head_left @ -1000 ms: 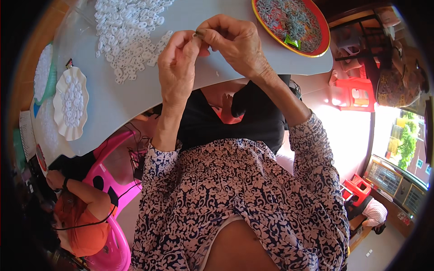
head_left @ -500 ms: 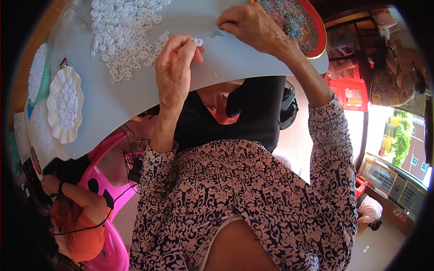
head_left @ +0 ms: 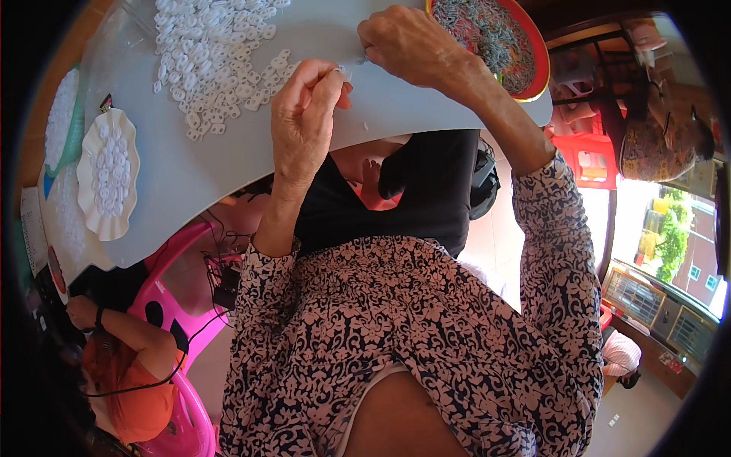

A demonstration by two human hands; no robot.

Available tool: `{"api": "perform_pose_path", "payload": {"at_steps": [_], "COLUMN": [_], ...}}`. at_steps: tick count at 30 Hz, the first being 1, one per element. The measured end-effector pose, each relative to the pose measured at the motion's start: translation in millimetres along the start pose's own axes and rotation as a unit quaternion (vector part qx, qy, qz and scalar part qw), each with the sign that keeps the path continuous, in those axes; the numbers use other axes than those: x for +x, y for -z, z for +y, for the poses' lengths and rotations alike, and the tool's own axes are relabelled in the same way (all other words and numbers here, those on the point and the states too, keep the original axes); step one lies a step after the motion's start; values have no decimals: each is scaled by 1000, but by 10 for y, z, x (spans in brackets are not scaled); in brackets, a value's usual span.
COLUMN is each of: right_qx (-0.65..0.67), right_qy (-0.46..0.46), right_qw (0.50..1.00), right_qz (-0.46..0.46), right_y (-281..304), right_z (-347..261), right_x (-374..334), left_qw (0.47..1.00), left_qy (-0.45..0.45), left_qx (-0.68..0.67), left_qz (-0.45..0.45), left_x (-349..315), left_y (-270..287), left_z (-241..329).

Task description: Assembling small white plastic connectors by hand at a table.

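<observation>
My left hand (head_left: 304, 126) is raised over the table's near edge, thumb and forefinger pinched on a small white plastic piece (head_left: 343, 72). Only a little of that piece shows past the fingertips. Just right of it, my right hand (head_left: 411, 47) is bent down at the tabletop with its fingers drawn together. A bit of grey shows under its fingertips; whatever it grips is mostly hidden. Beside the right hand stands a red-rimmed bowl (head_left: 542, 65) full of small thin grey pieces. A heap of white plastic pieces (head_left: 217, 65) lies left of my left hand.
On the grey table (head_left: 183, 171), a scalloped white dish (head_left: 129, 202) holds more white pieces at the left. Behind it sits a green container (head_left: 76, 126) of white bits. A person in orange (head_left: 141, 400) sits by a pink chair (head_left: 194, 415) at lower left. A red stool (head_left: 590, 164) stands at right.
My left hand has shifted slightly right, toward the other hand, and its white piece shows less. My right hand has moved a little left, covering the grey pieces seen on the table before.
</observation>
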State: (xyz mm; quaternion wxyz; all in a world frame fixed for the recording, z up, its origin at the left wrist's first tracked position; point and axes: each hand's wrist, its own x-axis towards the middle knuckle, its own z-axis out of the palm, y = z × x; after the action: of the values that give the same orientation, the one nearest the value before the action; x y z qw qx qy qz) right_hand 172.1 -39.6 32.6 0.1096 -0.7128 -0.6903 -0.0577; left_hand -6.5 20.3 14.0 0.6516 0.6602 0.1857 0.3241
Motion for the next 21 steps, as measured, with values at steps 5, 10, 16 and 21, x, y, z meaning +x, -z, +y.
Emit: {"api": "perform_pose_path", "payload": {"at_steps": [5, 10, 16, 21], "right_qx": [227, 526, 623, 666], "right_qy": [-79, -230, -233, -179], "right_qw": [967, 817, 740, 709], "right_qz": [82, 58, 101, 146], "right_y": [218, 22, -35, -108], "right_z": [-137, -300, -441, -486], "right_x": [-31, -310, -462, -455], "left_qw": [1000, 1000, 998, 997], "left_qy": [-18, -8, 2, 2], "left_qx": [17, 15, 44, 69], "left_qz": [-3, -21, -35, -43], "left_x": [0, -1, -6, -6], "left_y": [48, 9, 10, -2], "left_z": [-44, -5, 4, 3]}}
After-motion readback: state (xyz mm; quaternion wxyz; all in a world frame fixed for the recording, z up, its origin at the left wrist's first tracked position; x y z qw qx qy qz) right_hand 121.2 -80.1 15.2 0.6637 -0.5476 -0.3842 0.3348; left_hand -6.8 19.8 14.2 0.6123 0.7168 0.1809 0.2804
